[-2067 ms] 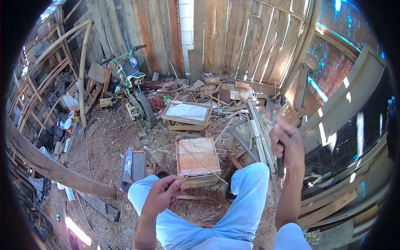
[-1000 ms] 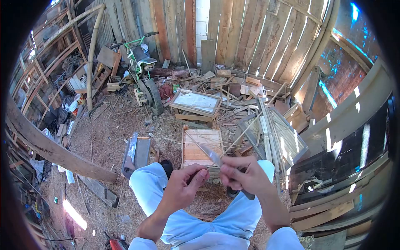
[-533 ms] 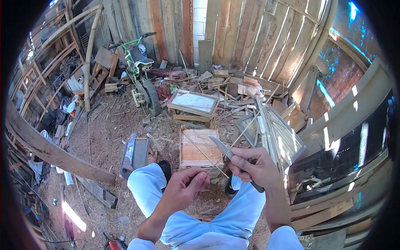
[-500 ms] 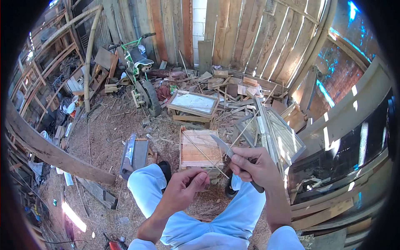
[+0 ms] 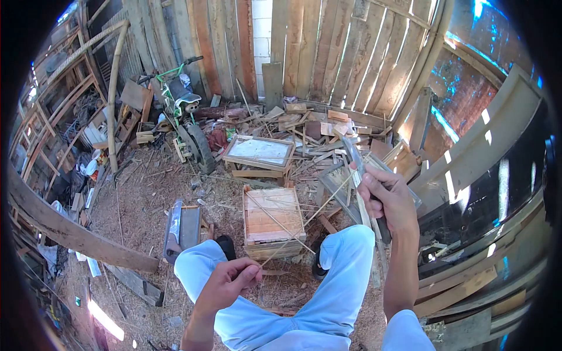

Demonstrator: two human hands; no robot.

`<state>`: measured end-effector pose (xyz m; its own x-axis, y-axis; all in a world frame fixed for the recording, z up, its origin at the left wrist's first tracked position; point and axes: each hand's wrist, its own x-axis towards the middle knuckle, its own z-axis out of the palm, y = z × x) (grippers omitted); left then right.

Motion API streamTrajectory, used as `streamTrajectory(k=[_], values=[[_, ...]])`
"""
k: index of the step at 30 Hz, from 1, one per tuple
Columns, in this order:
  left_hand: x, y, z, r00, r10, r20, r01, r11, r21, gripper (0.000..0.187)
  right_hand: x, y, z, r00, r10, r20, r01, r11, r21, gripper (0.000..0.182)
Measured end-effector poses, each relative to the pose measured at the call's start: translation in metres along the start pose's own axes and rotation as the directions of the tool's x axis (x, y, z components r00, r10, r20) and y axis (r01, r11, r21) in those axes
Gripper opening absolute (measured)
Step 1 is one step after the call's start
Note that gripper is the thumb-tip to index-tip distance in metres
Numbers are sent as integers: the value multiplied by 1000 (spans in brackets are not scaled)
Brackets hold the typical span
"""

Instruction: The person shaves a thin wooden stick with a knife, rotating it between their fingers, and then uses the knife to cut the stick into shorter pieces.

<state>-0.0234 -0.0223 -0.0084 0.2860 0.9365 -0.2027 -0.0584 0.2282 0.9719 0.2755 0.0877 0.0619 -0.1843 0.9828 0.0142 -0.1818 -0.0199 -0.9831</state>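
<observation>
My right hand [image 5: 387, 196] is closed around the handle of a knife [image 5: 353, 153], its blade pointing up and away. My left hand [image 5: 229, 285] is low over my lap, with thumb and forefinger pinching the near end of a thin wooden strip [image 5: 324, 206]. The strip runs diagonally up to the right, its far end near the knife and right hand. Below it, between my feet, stands a wooden box [image 5: 272, 212] topped with slats. Another thin stick [image 5: 275, 215] lies slanted across the box.
A handsaw [image 5: 174, 228] rests by a dark tray-like piece [image 5: 190, 227] on the left. Ahead are a framed panel [image 5: 260, 150], scrap wood [image 5: 316, 126] and a green two-wheeler [image 5: 186, 108]. Window-like frames [image 5: 339, 181] lie at right. A curved beam [image 5: 76, 219] crosses the left side.
My hands have moved apart: the right went up and to the right with the knife, the left down and to the left. The thin strip now spans between them.
</observation>
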Motion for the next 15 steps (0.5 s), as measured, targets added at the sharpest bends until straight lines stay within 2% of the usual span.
streamTrajectory(k=[5,7,9,11,12,14,15], values=[[0,2,-5,998,-43,54,45,999,-30,18,4,-2,-5,999,-27,-19,28,998,57,30],[7,3,-2,999,-15,46,16,1000,-18,19,-1,2,5,999,-38,-29,41,996,81,29],[17,8,6,999,14,38,-13,1000,-8,20,-11,14,31,997,71,42,-69,996,-47,28],[28,13,15,998,62,33,-62,998,-9,23,-20,33,50,955,110,274,-67,984,-163,27],[32,15,18,997,63,33,-63,998,-9,23,-24,45,59,955,109,275,-66,984,-163,27],[37,18,20,994,108,1,-108,991,-80,25,-29,62,70,896,155,416,-194,980,53,28],[36,20,22,994,106,0,-106,991,-78,25,-29,59,69,896,155,417,-195,979,56,28]])
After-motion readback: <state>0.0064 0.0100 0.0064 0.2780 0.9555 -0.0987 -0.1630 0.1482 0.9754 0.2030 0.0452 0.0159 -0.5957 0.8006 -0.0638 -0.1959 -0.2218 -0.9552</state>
